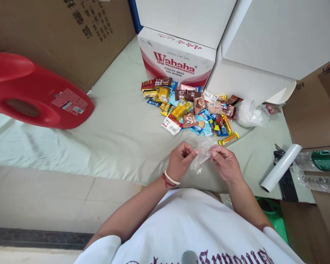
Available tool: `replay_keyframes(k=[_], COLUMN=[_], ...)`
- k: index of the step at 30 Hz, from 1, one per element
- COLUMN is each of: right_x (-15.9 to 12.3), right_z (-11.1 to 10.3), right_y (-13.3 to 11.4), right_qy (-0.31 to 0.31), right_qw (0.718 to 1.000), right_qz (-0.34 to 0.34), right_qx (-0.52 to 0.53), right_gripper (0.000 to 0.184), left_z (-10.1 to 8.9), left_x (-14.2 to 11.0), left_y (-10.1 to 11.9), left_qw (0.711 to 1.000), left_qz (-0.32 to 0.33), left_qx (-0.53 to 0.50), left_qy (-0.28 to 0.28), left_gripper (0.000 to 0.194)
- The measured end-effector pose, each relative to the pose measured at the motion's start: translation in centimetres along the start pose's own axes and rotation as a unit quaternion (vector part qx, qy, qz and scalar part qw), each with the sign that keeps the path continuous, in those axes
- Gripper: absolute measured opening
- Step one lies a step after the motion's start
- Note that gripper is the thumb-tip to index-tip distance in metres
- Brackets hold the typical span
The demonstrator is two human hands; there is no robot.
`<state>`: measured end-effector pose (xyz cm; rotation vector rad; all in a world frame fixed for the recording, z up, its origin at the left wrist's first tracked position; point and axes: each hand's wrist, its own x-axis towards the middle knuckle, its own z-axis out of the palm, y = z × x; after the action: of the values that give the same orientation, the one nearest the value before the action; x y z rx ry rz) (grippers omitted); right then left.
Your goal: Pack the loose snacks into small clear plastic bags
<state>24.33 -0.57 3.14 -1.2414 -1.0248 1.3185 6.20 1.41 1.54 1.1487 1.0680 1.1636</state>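
Note:
A crumpled clear plastic bag (202, 152) is stretched between my two hands, low over the near edge of the cloth. My left hand (183, 159), with a white bracelet and a red string at the wrist, pinches its left side between thumb and finger. On the other side, my right hand (226, 161) pinches it in the same way. Just beyond the bag lies a loose pile of wrapped snacks (191, 106) in yellow, brown, blue and red packets. One yellow snack bar (229, 139) lies at the pile's near right, close to my right hand.
Behind the pile stands a Wahaha water box (178, 62). A knotted white plastic bag (251, 114) sits right of the snacks. At far right are a white plastic roll (281, 168) and clear bottles (324, 160). A large red jug (44, 91) leans in from the left.

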Motion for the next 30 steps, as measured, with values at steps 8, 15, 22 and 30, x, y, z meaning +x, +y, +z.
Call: replay_keyframes(k=[8,15,22,30], right_x=[-1.6,-6.5,-4.9,-6.4], right_z=[-0.8,-3.6,-3.7,-5.6], right_y=[0.7,4.9,3.5,3.6], right_qy=[-0.009,-0.156,-0.158,-0.041], right_qw=[0.992,0.947,0.951,0.975], right_qz=[-0.125,0.061,0.025,0.008], right_qx=[-0.026,-0.274,-0.263,-0.218], right_gripper=[0.018,0.026,0.024,0.024], left_z=[-5.6,-9.4,-4.4,-3.2], left_x=[-1.6,-7.3,-4.9,-1.5], left_y=[0.7,-3.5,-0.8,-3.7], left_qw=[0.955,0.927,0.87,0.944], left_qz=[0.163,0.094,0.216,-0.041], left_qx=[0.064,0.343,0.427,0.286], left_qy=[0.239,0.122,-0.119,-0.161], left_gripper=[0.022,0.042,0.058,0.039])
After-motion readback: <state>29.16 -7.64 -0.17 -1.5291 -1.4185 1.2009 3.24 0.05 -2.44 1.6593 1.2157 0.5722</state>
